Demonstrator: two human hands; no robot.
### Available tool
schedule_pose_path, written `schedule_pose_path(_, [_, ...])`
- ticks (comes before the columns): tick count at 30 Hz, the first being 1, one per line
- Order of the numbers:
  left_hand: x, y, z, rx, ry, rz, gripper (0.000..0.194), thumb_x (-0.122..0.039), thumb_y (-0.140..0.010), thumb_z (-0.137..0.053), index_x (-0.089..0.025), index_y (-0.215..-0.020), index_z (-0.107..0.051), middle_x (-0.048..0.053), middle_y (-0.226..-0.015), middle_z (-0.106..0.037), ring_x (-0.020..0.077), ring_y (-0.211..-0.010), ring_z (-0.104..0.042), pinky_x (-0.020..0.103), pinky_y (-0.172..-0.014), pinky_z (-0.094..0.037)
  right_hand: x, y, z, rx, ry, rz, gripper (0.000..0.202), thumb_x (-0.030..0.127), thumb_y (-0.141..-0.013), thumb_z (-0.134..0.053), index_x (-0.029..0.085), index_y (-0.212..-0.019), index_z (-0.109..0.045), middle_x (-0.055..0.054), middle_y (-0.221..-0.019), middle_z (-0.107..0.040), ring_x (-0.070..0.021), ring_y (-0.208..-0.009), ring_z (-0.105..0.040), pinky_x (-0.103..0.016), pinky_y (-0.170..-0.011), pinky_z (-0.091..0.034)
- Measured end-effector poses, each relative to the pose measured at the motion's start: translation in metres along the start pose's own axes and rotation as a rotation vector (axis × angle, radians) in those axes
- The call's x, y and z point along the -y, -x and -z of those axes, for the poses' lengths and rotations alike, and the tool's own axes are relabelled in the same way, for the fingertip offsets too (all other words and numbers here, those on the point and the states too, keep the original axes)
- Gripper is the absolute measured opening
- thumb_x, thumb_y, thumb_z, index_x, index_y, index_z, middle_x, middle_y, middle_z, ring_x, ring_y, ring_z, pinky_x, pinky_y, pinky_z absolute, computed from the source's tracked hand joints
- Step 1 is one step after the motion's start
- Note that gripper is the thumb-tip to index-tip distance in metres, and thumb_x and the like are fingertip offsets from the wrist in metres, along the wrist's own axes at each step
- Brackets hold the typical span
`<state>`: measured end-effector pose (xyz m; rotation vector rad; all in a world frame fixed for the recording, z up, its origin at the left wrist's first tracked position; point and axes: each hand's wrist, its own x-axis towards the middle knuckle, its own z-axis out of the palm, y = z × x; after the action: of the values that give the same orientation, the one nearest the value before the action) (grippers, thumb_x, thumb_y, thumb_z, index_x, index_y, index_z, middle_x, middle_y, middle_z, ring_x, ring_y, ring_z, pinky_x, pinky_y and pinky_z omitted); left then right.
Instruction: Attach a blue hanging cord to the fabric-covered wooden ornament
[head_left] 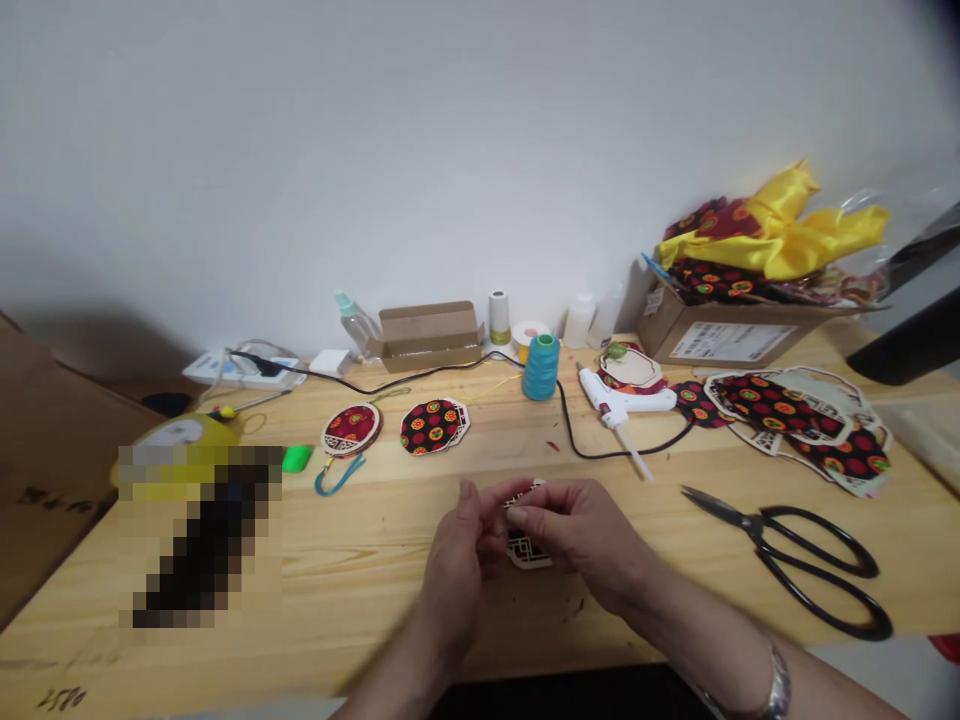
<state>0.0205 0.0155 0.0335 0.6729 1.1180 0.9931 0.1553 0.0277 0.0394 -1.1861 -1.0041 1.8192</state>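
Between my two hands, above the near middle of the table, is a small pale fretwork piece [531, 552] with a lattice pattern and something dark behind its openings. My left hand [459, 555] is closed on its left side, thumb pointing up. From the right, my right hand [589, 530] pinches its upper part between thumb and fingers, which hide much of it. Black-handled scissors [761, 525] lie to the right of my right hand, blades pointing left. Beyond my hands lie a patterned fabric octagon [433, 426] with a pale edge and a round ornament [351, 428] with a blue cord [339, 477].
A white glue gun [619, 405] with a black cable lies at the right, near a teal thread spool [541, 368]. Patterned fabric pieces [806, 415] pile up at far right, below a cardboard box [720, 335] of cloth. A power strip [244, 368] sits at back left.
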Motion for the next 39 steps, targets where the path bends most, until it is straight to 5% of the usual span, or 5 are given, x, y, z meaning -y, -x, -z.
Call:
schedule_pose_path(9, [-0.007,0.002,-0.002,0.025,-0.208,-0.067,0.033,-0.038,-0.079,-0.054,-0.018,-0.1,-0.07,-0.004,-0.052,-0.036,0.0094,-0.049,-0.028,0.021,-0.043,-0.02,0.007,-0.001,0.005,-0.118,0.151,0.135,0.012,0.026,-0.068,-0.066,0.014,-0.066,-0.067,-0.001,-0.063,-0.065,-0.0115,-0.058,-0.056,-0.023,-0.056,-0.044])
schedule_pose_path(17, [-0.007,0.003,0.0,0.067,-0.385,-0.174,0.019,-0.029,-0.078,-0.058,-0.021,-0.09,-0.071,0.002,-0.068,-0.062,0.0161,-0.068,-0.053,0.023,-0.058,-0.04,0.012,0.002,0.007,-0.187,0.472,0.319,0.013,0.02,-0.073,-0.06,0.017,-0.061,-0.065,0.001,-0.06,-0.064,-0.0119,-0.059,-0.057,-0.021,-0.057,-0.043])
schedule_pose_path(29, [-0.004,-0.001,0.008,0.16,-0.481,-0.252,0.018,-0.025,-0.08,-0.055,-0.021,-0.088,-0.07,0.003,-0.078,-0.068,0.0194,-0.078,-0.059,0.028,-0.073,-0.043,0.017,-0.001,0.008,-0.101,0.754,0.346,0.019,0.02,-0.079,-0.055,0.017,-0.063,-0.064,0.002,-0.059,-0.063,-0.0113,-0.058,-0.055,-0.02,-0.054,-0.039])
schedule_pose_path(35, [-0.002,-0.003,0.01,0.05,-0.439,-0.228,0.016,-0.028,-0.078,-0.057,-0.018,-0.073,-0.068,0.002,-0.068,-0.065,0.0183,-0.069,-0.056,0.026,-0.065,-0.043,0.032,-0.022,0.023,-0.205,1.429,0.457,0.019,0.023,-0.086,-0.049,0.019,-0.078,-0.066,-0.001,-0.075,-0.066,-0.0134,-0.071,-0.06,-0.022,-0.061,-0.041])
schedule_pose_path(39, [-0.003,-0.005,0.012,-0.013,-0.391,-0.24,0.016,-0.029,-0.076,-0.059,-0.017,-0.07,-0.068,0.002,-0.066,-0.066,0.0172,-0.066,-0.055,0.026,-0.064,-0.042,0.044,-0.047,0.039,-0.232,1.672,0.514,0.015,0.014,-0.084,-0.049,0.017,-0.083,-0.064,-0.008,-0.089,-0.062,-0.021,-0.086,-0.055,-0.028,-0.064,-0.038])
